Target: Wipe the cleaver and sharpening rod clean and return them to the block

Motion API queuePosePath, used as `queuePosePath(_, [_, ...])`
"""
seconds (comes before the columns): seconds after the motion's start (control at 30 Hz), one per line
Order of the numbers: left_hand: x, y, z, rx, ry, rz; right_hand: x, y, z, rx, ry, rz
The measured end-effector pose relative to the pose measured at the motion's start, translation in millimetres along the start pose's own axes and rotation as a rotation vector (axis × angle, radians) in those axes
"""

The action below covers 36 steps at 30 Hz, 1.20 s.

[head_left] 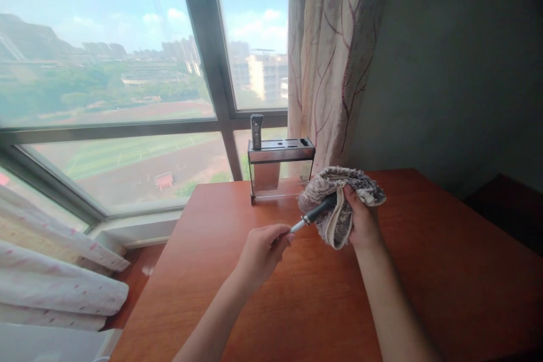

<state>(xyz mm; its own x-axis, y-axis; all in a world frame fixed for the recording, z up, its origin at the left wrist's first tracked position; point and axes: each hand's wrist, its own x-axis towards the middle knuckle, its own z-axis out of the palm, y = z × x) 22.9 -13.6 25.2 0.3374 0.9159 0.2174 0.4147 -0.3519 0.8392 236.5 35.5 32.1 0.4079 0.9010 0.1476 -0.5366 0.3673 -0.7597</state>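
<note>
A honing steel (316,212) with a black handle, a metal collar and a thin pale rod is held at a slant over the table. My left hand (265,249) is closed, pinching the rod just below the collar; the rod's far end is hidden in it. My right hand (365,220) is closed on a bunched grey and white cloth (335,181), thumb on top. Folds of this cloth lie around the upper end of the black handle. Behind the hands stands a clear-sided knife block (281,150), with one grey knife handle (257,132) sticking up at its left.
The reddish-brown wooden table (203,288) runs beneath both arms. A large framed window (223,68) is beyond its far left edge. One patterned curtain (335,56) hangs behind the knife block, another curtain (51,280) at the lower left. A dark wall (449,68) is at the right.
</note>
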Motion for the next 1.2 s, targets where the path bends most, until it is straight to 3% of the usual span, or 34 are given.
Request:
queuePosePath(0.13, [0, 1, 4.5, -0.208, -0.084, -0.077, 2, 0, -3, 0.069, -0.062, 0.111])
queuePosePath(0.33, [0, 5, 13.5, -0.659, -0.270, -0.371, -2, 11, -3, 0.071, -0.079, 0.238])
queuePosePath(0.43, [-1, 7, 14.9, -0.823, -0.336, -0.402, -9, 15, 2, 0.045, -0.142, 0.329])
queuePosePath(0.6, [0, 9, 19.9, -0.909, -0.261, -0.416, -24, 25, 13, -0.058, -0.198, 0.335])
queuePosePath(0.8, [1, 7, 25.1, -0.698, -0.018, -0.329, -36, 32, 22, -0.084, -0.154, 0.314])
queuePosePath(0.97, [1, -3, 24.0, -0.134, 0.214, -0.081, -32, 24, 26, -0.239, -0.124, 0.091])
queuePosePath(1.03, [1, -8, 23.7, -0.002, 0.280, -0.038, -30, 22, 26, -0.259, -0.092, 0.015])
queuePosePath(1.1, [1, -11, 23.6, 0.054, 0.315, -0.026, -31, 22, 27, -0.211, -0.057, 0.024])
queuePosePath(1.2, [1, -12, 23.0, 0.139, 0.361, -0.004, -35, 24, 29, -0.088, -0.042, 0.147])
